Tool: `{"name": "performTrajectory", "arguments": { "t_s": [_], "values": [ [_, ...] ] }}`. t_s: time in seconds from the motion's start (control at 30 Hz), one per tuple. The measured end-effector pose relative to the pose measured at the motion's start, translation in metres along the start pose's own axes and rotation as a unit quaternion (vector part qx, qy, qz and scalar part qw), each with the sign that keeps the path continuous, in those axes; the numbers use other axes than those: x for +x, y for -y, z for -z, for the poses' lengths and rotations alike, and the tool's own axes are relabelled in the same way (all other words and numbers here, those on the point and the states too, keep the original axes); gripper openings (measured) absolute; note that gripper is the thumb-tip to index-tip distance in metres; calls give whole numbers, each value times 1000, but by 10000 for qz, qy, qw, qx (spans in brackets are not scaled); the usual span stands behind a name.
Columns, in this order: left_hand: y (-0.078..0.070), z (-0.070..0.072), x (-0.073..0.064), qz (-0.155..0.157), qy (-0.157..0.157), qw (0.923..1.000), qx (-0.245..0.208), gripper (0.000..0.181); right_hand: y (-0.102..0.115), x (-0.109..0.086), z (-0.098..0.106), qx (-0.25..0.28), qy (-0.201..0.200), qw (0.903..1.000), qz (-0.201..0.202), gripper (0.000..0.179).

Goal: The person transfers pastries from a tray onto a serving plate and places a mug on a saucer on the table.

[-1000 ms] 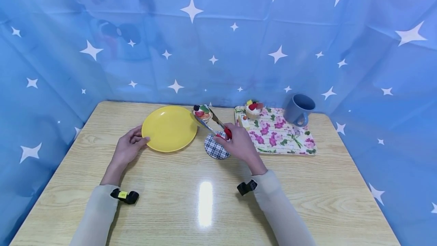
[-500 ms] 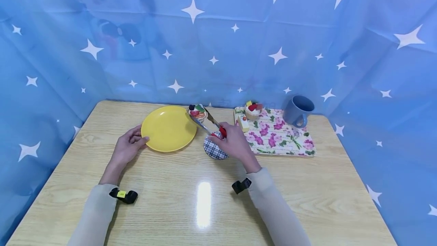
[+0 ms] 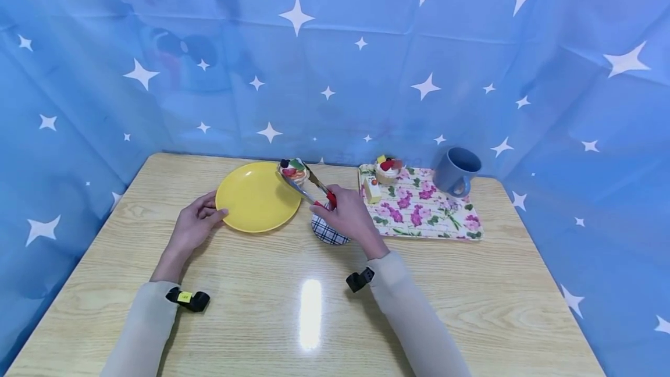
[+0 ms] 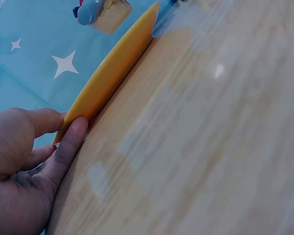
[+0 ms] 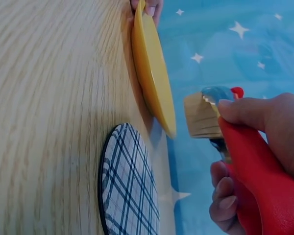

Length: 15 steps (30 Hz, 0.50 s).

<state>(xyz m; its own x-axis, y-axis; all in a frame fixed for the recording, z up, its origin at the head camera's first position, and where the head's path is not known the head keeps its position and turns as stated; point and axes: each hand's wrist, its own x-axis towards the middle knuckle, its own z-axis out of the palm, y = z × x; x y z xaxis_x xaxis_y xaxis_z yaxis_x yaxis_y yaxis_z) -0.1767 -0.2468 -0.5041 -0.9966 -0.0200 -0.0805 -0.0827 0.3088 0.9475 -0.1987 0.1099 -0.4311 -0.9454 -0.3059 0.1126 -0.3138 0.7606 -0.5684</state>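
Nearest us, the left hand pinches the yellow plate by its left rim on the wooden table. Here's the right hand, wrapped round the red-handled tongs, just over the plaid coaster! Floral tray to the right, bearing cake slice, cupcake and blue mug. And up in the tong tips, the fruit-topped tart hangs by the plate's far right rim, clear of it! Starry curtain behind.
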Motion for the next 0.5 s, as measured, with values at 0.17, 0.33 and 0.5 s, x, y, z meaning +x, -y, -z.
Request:
{"name": "performTrajectory", "arguments": {
  "t_s": [0.17, 0.33, 0.5],
  "values": [
    [-2, 0, 0, 57, -28, 10000, 58, 71, 1, 4, -5, -24, 6, 10000, -3, 52],
    [-2, -1, -1, 143, -23, 9999, 1, 72, 3, 7, -9, -23, 32, 10000, -54, 52],
    [-2, -2, 0, 127, -26, 9998, -119, 70, 2, 10, -11, -36, 35, 10000, -84, 49]
  ]
}}
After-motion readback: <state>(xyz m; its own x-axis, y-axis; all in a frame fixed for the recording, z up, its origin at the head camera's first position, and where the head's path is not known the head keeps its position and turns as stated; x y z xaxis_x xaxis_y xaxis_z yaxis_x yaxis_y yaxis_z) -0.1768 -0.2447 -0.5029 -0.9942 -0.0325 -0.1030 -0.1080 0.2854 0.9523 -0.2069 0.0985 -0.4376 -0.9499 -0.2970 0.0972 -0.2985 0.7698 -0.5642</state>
